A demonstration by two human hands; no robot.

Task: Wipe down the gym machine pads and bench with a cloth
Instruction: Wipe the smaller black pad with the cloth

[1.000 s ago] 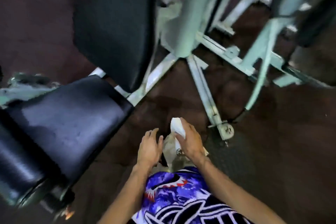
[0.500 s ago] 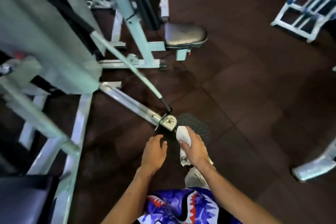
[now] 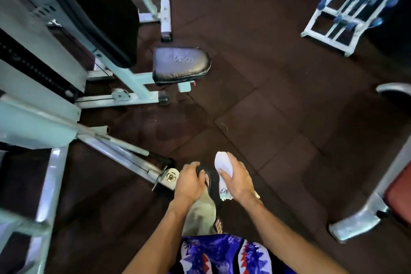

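Observation:
My right hand [image 3: 236,179] grips a folded white cloth [image 3: 223,163], held in front of my waist above the floor. Beside it my left hand [image 3: 189,181] hangs with loosely curled fingers and holds nothing. Ahead and to the left stands a pale green gym machine with a small black seat pad [image 3: 181,65] and a tall black back pad [image 3: 97,6] above it. Both hands are well short of these pads. A red-brown bench pad [image 3: 399,198] shows at the right edge.
The machine's steel base bar [image 3: 124,159] runs diagonally across the floor and ends at a bolted foot [image 3: 170,177] just left of my left hand. A white dumbbell rack [image 3: 347,6] stands at the far right. Dark rubber tile floor [image 3: 266,87] lies between.
My view has swung right and forward, away from the large black bench pad. The small seat pad now sits closer. My hands keep the same pose, the cloth still in the right one.

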